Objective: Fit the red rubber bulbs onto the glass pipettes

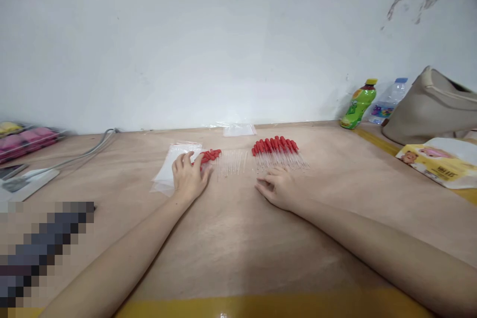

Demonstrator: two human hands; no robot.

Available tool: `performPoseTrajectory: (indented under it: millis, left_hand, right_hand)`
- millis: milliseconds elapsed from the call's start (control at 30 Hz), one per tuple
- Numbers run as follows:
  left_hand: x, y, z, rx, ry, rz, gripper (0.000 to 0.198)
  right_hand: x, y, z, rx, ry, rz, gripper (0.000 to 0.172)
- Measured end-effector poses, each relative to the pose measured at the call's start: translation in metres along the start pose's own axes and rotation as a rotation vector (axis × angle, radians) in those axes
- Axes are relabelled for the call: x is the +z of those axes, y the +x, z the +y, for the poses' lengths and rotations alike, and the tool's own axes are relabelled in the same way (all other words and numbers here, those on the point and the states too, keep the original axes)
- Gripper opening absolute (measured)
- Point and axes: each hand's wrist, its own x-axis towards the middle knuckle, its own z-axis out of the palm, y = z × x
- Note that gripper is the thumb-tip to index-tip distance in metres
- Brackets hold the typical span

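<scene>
My left hand [188, 176] rests over the right edge of some clear plastic bags [167, 164], its fingers curved and apart. Beside its fingertips lies a small pile of red pieces [212, 154], partly hidden by the hand. Thin clear sticks [233, 161] lie in a row between my hands. Just in front of a row of clear sticks with red tops [276, 146] is my right hand [279, 189], its fingers loosely bent. A gap shows between its thumb and index finger, with nothing visible in it.
Another clear bag [239, 130] lies by the wall. A green bottle [359, 104], a water bottle [389, 102], a beige bag [432, 107] and a yellow-white packet [439, 161] stand or lie right. Leftward are a cable [80, 154] and a pink pack [28, 141].
</scene>
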Motion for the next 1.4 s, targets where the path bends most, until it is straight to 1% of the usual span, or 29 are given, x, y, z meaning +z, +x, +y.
performPoseTrajectory:
  millis: [33,100,167,200,267,367,467,533,633,700,767,833,967,1133,1167,1233,1300,1333,1367,1400]
  left_hand:
    - [0.001,0.0,-0.001,-0.054,0.01,-0.031,0.046]
    - [0.003,-0.002,-0.001,-0.148,-0.025,-0.13,0.054]
    - [0.006,-0.002,0.0,-0.204,-0.111,-0.223,0.057]
    - [0.007,-0.002,0.0,-0.217,-0.163,-0.247,0.057]
    - [0.009,-0.001,0.0,-0.228,-0.274,-0.245,0.055]
    - [0.012,0.002,-0.002,-0.273,-0.437,-0.188,0.046]
    - [0.011,0.006,-0.004,-0.327,-0.532,-0.166,0.041]
    - [0.01,0.01,-0.008,-0.343,-0.545,-0.166,0.04]
    - [0.008,0.015,-0.016,-0.368,-0.517,-0.174,0.041]
    - [0.008,0.017,-0.022,-0.41,-0.49,-0.207,0.039]
    - [0.009,0.019,-0.027,-0.459,-0.491,-0.252,0.035]
    - [0.012,0.02,-0.031,-0.501,-0.532,-0.267,0.03]
    - [0.02,0.018,-0.035,-0.554,-0.591,-0.191,0.026]
    - [0.025,0.016,-0.038,-0.53,-0.633,-0.109,0.024]
    - [0.025,0.017,-0.038,-0.527,-0.637,-0.074,0.024]
    - [0.022,0.019,-0.036,-0.513,-0.622,0.054,0.023]
    - [0.016,0.019,-0.028,-0.445,-0.588,0.22,0.022]
    - [0.011,0.018,-0.022,-0.381,-0.579,0.29,0.022]
    - [0.007,0.016,-0.014,-0.301,-0.59,0.319,0.021]
    - [0.001,0.013,-0.005,-0.212,-0.611,0.316,0.018]
  right_hand:
    - [-0.004,-0.005,0.002,-0.035,0.014,0.004,0.016]
    - [-0.01,-0.012,0.006,-0.071,0.044,0.007,0.015]
    - [-0.013,-0.014,0.009,-0.079,0.074,0.004,0.015]
    - [-0.013,-0.014,0.01,-0.08,0.088,0.0,0.015]
    - [-0.012,-0.012,0.011,-0.083,0.104,-0.004,0.015]
    - [-0.01,-0.009,0.011,-0.074,0.106,-0.014,0.017]
    - [-0.01,-0.01,0.011,-0.032,0.075,-0.026,0.023]
    - [-0.01,-0.01,0.011,0.015,0.037,-0.034,0.024]
    - [-0.01,-0.009,0.01,0.126,-0.012,-0.029,0.015]
    - [-0.01,-0.008,0.009,0.2,-0.022,-0.03,0.012]
    - [-0.01,-0.007,0.009,0.238,-0.013,-0.044,0.012]
    - [-0.011,-0.006,0.008,0.25,-0.001,-0.055,0.013]
    - [-0.013,-0.006,0.007,0.254,0.011,-0.062,0.012]
    - [-0.014,-0.006,0.007,0.248,-0.002,-0.061,0.011]
    - [-0.013,-0.006,0.007,0.244,-0.008,-0.059,0.011]
    - [-0.012,-0.006,0.008,0.231,-0.017,-0.055,0.012]
    - [-0.011,-0.006,0.009,0.221,-0.015,-0.048,0.011]
    - [-0.011,-0.006,0.009,0.215,-0.007,-0.042,0.01]
    - [-0.011,-0.006,0.009,0.21,0.007,-0.035,0.009]
    - [-0.011,-0.006,0.01,0.208,0.024,-0.026,0.009]
